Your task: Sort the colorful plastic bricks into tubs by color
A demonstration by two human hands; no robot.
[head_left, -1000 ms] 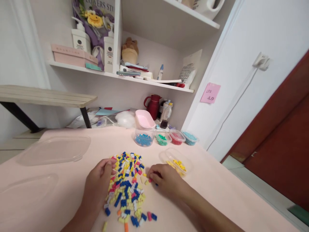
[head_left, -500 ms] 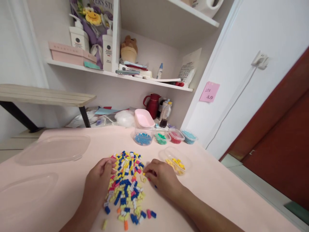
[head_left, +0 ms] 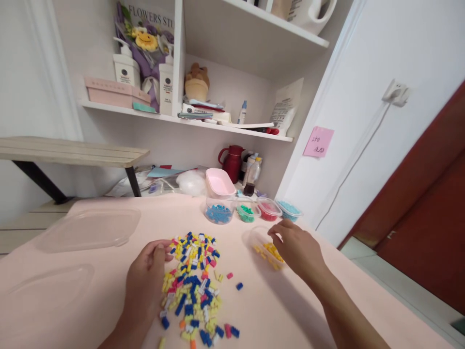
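Observation:
A loose pile of small building bricks (head_left: pixel 194 281) in yellow, blue, white, pink and orange lies on the pink tabletop. My left hand (head_left: pixel 148 269) rests at the pile's left edge, its fingers loosely bent and slightly apart, with no brick visible in them. Over the right side of a clear plastic tub (head_left: pixel 256 232) hovers my right hand (head_left: pixel 300 249), thumb and forefinger drawn together. Whatever is between those fingertips is too small to make out. Yellow bricks (head_left: pixel 269 252) lie inside that tub. A pink brick (head_left: pixel 230 275) and a blue brick (head_left: pixel 239 286) sit apart, right of the pile.
Behind stand clear tubs of blue bricks (head_left: pixel 218 213), green bricks (head_left: pixel 247 212), red bricks (head_left: pixel 269 209) and light blue bricks (head_left: pixel 289 208). A pink bin (head_left: pixel 221 183), a red jug (head_left: pixel 232 162) and bottles (head_left: pixel 253 175) are farther back. Two clear lids (head_left: pixel 90 230) lie at left.
My right hand has moved from the pile's right edge to the right, over the tub of yellow bricks. The left hand stays beside the pile. The view has shifted slightly.

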